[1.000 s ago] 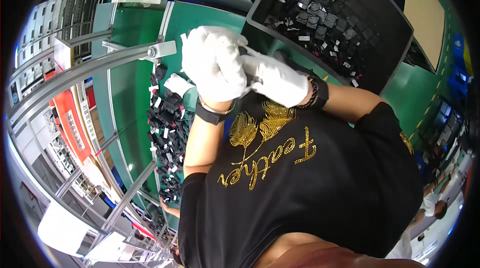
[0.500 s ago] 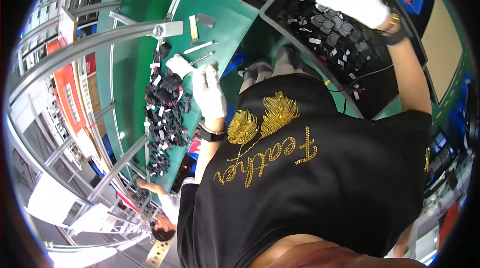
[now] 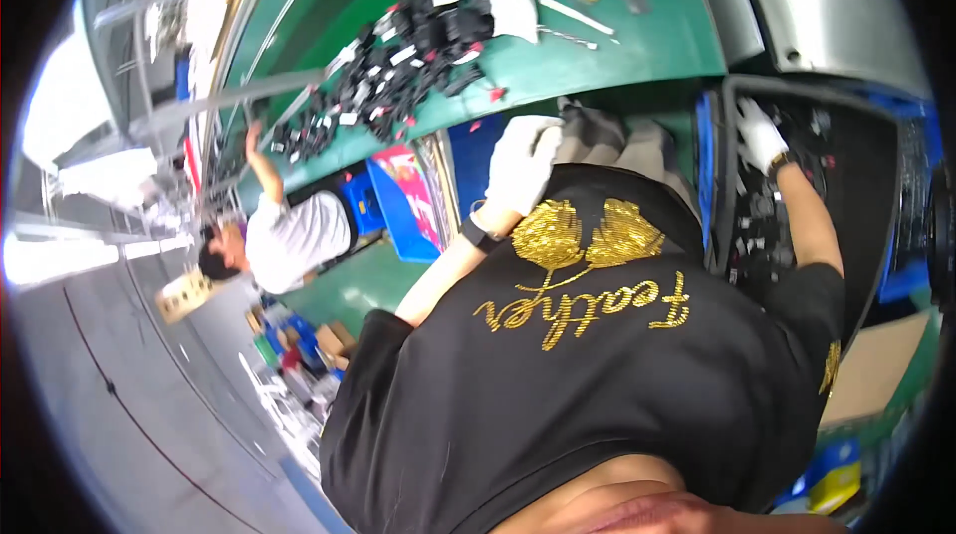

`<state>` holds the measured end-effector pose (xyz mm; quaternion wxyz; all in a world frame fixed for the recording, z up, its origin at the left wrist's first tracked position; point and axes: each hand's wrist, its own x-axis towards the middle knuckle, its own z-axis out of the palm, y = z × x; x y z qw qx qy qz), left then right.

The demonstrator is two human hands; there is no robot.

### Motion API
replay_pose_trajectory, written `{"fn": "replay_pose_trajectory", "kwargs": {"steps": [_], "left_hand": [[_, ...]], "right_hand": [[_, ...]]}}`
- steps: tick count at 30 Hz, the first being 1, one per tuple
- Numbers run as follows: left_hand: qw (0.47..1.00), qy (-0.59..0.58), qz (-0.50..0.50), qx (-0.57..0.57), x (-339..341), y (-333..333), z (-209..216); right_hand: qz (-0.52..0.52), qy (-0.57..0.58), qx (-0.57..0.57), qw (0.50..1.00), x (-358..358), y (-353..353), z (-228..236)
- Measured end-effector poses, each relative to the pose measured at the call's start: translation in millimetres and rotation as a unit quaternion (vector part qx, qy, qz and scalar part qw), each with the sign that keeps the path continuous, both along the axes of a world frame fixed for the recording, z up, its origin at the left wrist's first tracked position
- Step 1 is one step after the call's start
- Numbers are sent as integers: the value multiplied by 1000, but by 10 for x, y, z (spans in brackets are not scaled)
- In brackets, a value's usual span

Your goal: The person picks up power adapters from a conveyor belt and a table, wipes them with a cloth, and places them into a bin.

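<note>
My left hand [image 3: 523, 160], in a white glove, is held before my waist below the edge of the green table [image 3: 647, 51]. Its fingers are curled in, and whatever may be inside them is hidden. My right hand [image 3: 762, 133], also gloved in white, reaches with fingers extended into a large dark bin [image 3: 732, 205], over small black parts [image 3: 762, 225] with white tags. On the table lies a long heap of black cabled parts [image 3: 428, 36] with white labels. Beside that heap sit a white pad-like piece [image 3: 514, 13], a thin white stick [image 3: 576, 16] and a slim twisted rod [image 3: 568, 37].
A co-worker in a white shirt [image 3: 299, 235] reaches toward the heap's far left end. Below the table edge stands a blue container [image 3: 398, 210]. A grey metal casing [image 3: 836, 16] is at the back right, and a cardboard sheet [image 3: 876, 370] leans beside the dark bin.
The view has swung round. My left hand has drawn back from the table toward my waist, its fingers now curled. My right hand has gone down into the dark bin among the parts.
</note>
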<state>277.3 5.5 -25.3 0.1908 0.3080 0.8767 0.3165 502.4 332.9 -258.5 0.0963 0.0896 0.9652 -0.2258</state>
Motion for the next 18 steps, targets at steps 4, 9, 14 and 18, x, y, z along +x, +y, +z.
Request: {"fn": "replay_pose_trajectory", "kwargs": {"steps": [4, 9, 14, 18], "left_hand": [[999, 10, 29, 8, -116, -198, -270], [986, 158, 24, -37, -751, -258, -574], [964, 241, 58, -95, -1667, 11, -722], [965, 191, 90, -154, -2128, 173, -812]], "right_hand": [[30, -3, 66, 997, -123, -2, 50], [89, -178, 243, 949, -239, -164, 297], [39, -234, 276, 931, -160, -198, 193], [-215, 0, 156, 964, -76, -181, 754]]}}
